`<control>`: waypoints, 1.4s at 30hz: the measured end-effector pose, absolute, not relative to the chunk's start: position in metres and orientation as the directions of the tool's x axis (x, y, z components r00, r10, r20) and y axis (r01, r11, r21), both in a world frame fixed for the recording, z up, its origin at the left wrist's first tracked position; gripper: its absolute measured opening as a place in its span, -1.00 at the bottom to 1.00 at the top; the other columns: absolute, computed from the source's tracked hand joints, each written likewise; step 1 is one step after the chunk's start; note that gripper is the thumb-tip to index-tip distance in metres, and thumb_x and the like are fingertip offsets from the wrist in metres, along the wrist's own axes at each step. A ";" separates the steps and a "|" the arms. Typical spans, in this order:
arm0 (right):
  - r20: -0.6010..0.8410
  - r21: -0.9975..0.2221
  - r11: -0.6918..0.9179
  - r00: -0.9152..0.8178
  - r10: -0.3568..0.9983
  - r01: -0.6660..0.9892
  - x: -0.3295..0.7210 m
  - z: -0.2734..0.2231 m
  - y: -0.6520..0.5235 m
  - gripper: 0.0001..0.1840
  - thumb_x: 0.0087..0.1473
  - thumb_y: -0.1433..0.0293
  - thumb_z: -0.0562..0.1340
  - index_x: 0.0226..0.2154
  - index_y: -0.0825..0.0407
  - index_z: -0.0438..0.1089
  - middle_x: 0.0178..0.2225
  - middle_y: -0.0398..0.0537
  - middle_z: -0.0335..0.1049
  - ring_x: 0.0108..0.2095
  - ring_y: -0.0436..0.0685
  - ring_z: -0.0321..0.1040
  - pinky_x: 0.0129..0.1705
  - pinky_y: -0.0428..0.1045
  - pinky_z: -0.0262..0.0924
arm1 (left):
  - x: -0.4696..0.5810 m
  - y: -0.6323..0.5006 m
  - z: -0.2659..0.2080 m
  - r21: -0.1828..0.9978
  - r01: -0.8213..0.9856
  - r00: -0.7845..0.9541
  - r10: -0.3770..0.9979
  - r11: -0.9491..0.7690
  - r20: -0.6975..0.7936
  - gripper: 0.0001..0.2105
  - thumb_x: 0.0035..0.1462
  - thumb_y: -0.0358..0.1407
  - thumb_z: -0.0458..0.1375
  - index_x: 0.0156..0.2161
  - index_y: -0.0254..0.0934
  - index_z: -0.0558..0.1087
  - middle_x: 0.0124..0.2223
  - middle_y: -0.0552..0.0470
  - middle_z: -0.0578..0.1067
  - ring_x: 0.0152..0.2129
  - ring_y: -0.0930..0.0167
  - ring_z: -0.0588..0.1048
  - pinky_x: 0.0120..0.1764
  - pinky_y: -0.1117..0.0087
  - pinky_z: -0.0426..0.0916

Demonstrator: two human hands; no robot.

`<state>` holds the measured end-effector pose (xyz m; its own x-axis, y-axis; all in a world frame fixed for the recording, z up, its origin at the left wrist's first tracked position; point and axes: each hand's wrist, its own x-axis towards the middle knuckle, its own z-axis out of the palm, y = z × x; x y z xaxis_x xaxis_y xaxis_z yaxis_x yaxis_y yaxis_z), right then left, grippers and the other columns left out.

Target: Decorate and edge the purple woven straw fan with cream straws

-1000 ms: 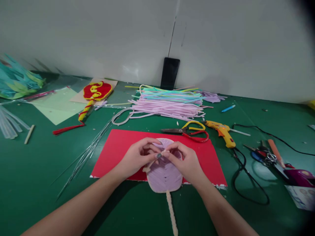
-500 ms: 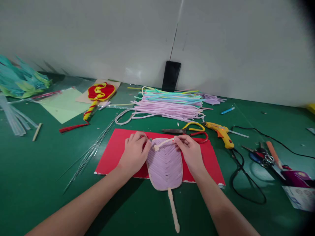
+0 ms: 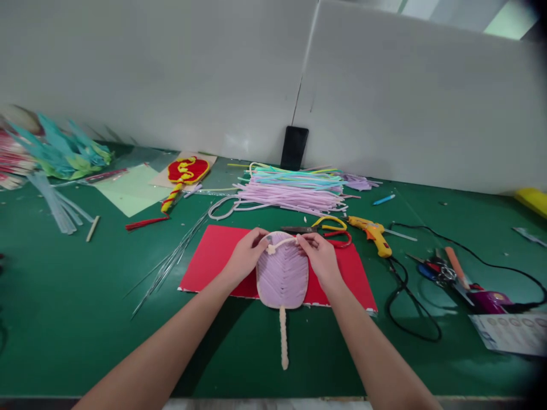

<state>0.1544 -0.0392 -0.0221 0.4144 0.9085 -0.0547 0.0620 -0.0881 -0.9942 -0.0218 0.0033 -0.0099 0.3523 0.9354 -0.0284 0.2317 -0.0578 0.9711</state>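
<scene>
A hand fan (image 3: 282, 279) of lilac pipe cleaners has a cream rim and a twisted cream handle (image 3: 284, 339) pointing towards me. Its upper part lies over a red board (image 3: 217, 256). Across its top runs a short cream pipe cleaner (image 3: 282, 244) with a small knotted shape at its left end. My left hand (image 3: 248, 253) is closed at the fan's upper left rim, thumb beside that knotted end. My right hand (image 3: 318, 255) pinches the strip's right end. Scissors (image 3: 329, 228) with yellow and red handles lie just behind the right hand.
Behind the board is a pile of pastel pipe cleaners (image 3: 290, 196), with a phone (image 3: 294, 147) leaning on the wall. A yellow glue gun (image 3: 371, 232) and its black cable lie right. Wires (image 3: 171, 259) and a red-and-yellow fan (image 3: 188, 169) are left. Keys (image 3: 444, 274) lie far right.
The view has shifted, showing more of the table's near edge. My left thumb has come closer to the strip's knotted end. My right hand still holds the other end.
</scene>
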 end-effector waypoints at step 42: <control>0.119 -0.993 0.109 0.387 0.914 0.048 0.146 -0.011 -0.049 -0.76 -0.19 0.22 0.33 -0.45 0.02 0.45 -0.41 -0.10 0.47 -0.33 0.10 0.36 -0.20 0.03 0.22 | -0.034 -0.002 0.003 0.898 0.308 0.338 0.918 -0.315 0.206 -0.81 -0.01 -0.33 0.11 -0.23 -0.21 0.45 -0.15 0.05 0.51 -0.27 0.37 0.42 -0.23 0.40 0.28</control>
